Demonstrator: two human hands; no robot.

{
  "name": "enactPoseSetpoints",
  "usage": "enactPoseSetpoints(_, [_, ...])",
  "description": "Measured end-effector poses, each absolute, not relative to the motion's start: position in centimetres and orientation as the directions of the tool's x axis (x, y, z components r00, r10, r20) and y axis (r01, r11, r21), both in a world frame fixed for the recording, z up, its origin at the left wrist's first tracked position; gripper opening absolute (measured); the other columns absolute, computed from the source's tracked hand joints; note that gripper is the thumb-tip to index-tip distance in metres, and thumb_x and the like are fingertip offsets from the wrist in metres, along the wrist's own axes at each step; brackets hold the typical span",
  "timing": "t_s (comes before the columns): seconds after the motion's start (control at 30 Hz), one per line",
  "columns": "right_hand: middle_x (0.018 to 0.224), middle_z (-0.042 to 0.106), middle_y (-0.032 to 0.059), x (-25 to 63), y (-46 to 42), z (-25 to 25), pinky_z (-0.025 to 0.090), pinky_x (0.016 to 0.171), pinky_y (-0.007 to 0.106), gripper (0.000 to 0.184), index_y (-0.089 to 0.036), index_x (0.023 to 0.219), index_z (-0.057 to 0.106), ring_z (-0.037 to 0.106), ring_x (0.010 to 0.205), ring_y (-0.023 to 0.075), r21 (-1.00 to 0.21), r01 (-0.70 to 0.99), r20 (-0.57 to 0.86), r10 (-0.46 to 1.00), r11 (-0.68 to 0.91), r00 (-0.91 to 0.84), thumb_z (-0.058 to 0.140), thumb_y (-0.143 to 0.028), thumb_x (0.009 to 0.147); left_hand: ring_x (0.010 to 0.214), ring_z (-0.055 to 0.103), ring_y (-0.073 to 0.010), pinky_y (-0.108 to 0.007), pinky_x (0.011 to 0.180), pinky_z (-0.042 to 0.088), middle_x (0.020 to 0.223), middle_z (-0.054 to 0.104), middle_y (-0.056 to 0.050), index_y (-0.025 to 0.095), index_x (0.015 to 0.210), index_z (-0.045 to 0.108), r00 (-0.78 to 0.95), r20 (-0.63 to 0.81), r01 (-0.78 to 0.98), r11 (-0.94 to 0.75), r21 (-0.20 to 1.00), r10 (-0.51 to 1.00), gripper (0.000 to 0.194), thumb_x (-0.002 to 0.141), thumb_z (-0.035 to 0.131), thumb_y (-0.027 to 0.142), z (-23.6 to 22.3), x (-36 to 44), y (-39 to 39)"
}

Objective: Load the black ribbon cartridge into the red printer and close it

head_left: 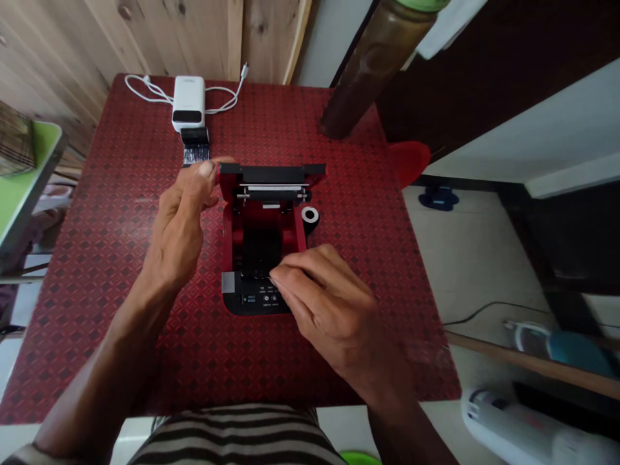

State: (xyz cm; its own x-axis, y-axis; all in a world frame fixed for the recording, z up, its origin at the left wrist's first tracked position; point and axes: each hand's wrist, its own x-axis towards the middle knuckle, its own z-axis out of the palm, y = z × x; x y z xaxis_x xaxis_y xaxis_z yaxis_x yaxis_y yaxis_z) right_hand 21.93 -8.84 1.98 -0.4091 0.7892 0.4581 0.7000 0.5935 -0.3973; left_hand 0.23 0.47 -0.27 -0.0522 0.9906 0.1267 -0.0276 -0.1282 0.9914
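Note:
A small red and black label printer [228,242] stands on the table with its lid [271,173] raised. My left hand [183,216] grips the left edge of that lid between thumb and fingers. Inside the open bay lies black label paper [261,248], its loose end reaching the front edge above the buttons. My right hand [329,297] pinches the right corner of this end; the fingertips partly hide it. Beside the printer's right wall rests a roll [310,216] with a white core and black outside.
On the red patterned table [145,361], a white power bank [188,97] with a white cable lies at the back, a printed black strip [196,147] in front of it. A tall brown bottle [368,71] with a green lid stands back right. A red stool [411,161] adjoins the right edge.

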Motion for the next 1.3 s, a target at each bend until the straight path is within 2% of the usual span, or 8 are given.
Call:
enactPoseSetpoints(0.1, [0.104, 0.085, 0.0099, 21.6, -9.5, 1.5, 0.066, 0.085, 0.036, 0.021, -0.016, 0.104, 0.077, 0.075, 0.096, 0.0218, -0.285, 0.754, 0.538, 0.75, 0.592, -0.386, 0.064, 0.0, 0.109, 0.112, 0.074, -0.0274, -0.044, 0.102, 0.056, 0.115, 0.082, -0.005, 0.03, 0.105, 0.089, -0.054, 0.211, -0.001, -0.211, 0.978, 0.976, 0.042, 0.11, 0.069, 0.066, -0.4, 0.8, 0.6])
enactPoseSetpoints(0.23, [0.132, 0.086, 0.0175, 21.0, -10.4, 0.7, 0.066, 0.1, 0.043, 0.02, -0.015, 0.111, 0.078, 0.075, 0.122, 0.0288, -0.096, 0.825, 0.652, 0.662, 0.557, -0.37, 0.068, 0.001, 0.106, 0.144, 0.068, -0.0282, -0.046, 0.126, 0.049, 0.127, 0.083, -0.003, 0.029, 0.103, 0.088, -0.069, 0.204, 0.043, -0.201, 0.979, 0.977, 0.015, 0.107, 0.082, 0.043, -0.5, 0.4, -1.8])
enactPoseSetpoints(0.3, [0.14, 0.084, 0.0167, 20.7, -10.7, 0.4, 0.064, 0.108, 0.044, 0.018, -0.017, 0.11, 0.078, 0.073, 0.131, 0.0292, -0.079, 0.844, 0.687, 0.642, 0.53, -0.339, 0.071, -0.001, 0.105, 0.148, 0.066, -0.0313, -0.047, 0.124, 0.054, 0.141, 0.08, -0.003, 0.032, 0.122, 0.086, -0.074, 0.125, 0.019, -0.124, 0.992, 0.989, 0.025, 0.1, 0.09, 0.042, -0.7, 0.1, -3.4])
enactPoseSetpoints(0.4, [0.146, 0.082, 0.0174, 20.6, -10.8, 0.0, 0.062, 0.116, 0.045, 0.014, -0.018, 0.108, 0.076, 0.074, 0.141, 0.0303, -0.133, 0.835, 0.669, 0.67, 0.534, -0.322, 0.073, -0.004, 0.106, 0.148, 0.069, -0.0336, -0.049, 0.121, 0.059, 0.15, 0.078, -0.005, 0.033, 0.144, 0.077, -0.037, -0.044, -0.066, 0.042, 0.997, 0.998, 0.055, 0.094, 0.096, 0.044, -1.6, -0.3, -5.7])
enactPoseSetpoints(0.53, [0.138, 0.086, 0.0165, 20.8, -10.5, -0.2, 0.066, 0.115, 0.045, 0.017, -0.018, 0.112, 0.072, 0.081, 0.135, 0.0296, -0.236, 0.794, 0.608, 0.723, 0.559, -0.329, 0.07, -0.002, 0.107, 0.146, 0.072, -0.037, -0.052, 0.119, 0.061, 0.155, 0.077, -0.011, 0.027, 0.149, 0.074, 0.026, -0.219, -0.107, 0.221, 0.969, 0.975, 0.063, 0.094, 0.094, 0.049, -2.6, -0.4, -7.2])
enactPoseSetpoints(1.07, [0.134, 0.087, 0.0163, 21.0, -10.7, 0.3, 0.067, 0.117, 0.043, 0.021, -0.014, 0.125, 0.07, 0.082, 0.134, 0.0281, -0.355, 0.74, 0.532, 0.774, 0.571, -0.342, 0.067, 0.0, 0.108, 0.143, 0.073, -0.0353, -0.049, 0.119, 0.06, 0.154, 0.078, -0.01, 0.024, 0.145, 0.076, 0.016, -0.216, -0.103, 0.216, 0.971, 0.976, 0.058, 0.094, 0.093, 0.046, -2.4, -0.1, -7.3])
enactPoseSetpoints(1.2, [0.139, 0.084, 0.0177, 22.3, -12.3, -0.4, 0.067, 0.118, 0.043, 0.034, -0.015, 0.143, 0.067, 0.079, 0.137, 0.0269, -0.454, 0.754, 0.562, 0.809, 0.475, -0.172, 0.071, -0.011, 0.11, 0.15, 0.068, -0.0359, -0.055, 0.128, 0.053, 0.159, 0.075, -0.008, 0.029, 0.155, 0.072, 0.02, -0.24, -0.122, 0.24, 0.963, 0.971, 0.058, 0.102, 0.085, 0.051, -2.7, -0.4, -8.6])
enactPoseSetpoints(1.3, [0.134, 0.085, 0.0136, 23.1, -14.0, -1.8, 0.073, 0.104, 0.041, 0.039, -0.021, 0.15, 0.064, 0.085, 0.123, 0.0259, -0.552, 0.768, 0.489, 0.872, 0.325, -0.017, 0.071, -0.024, 0.112, 0.149, 0.068, -0.0356, -0.053, 0.126, 0.054, 0.165, 0.071, -0.006, 0.034, 0.159, 0.071, 0.048, -0.242, -0.122, 0.246, 0.962, 0.969, 0.059, 0.102, 0.085, 0.047, -2.7, -0.7, -9.6])
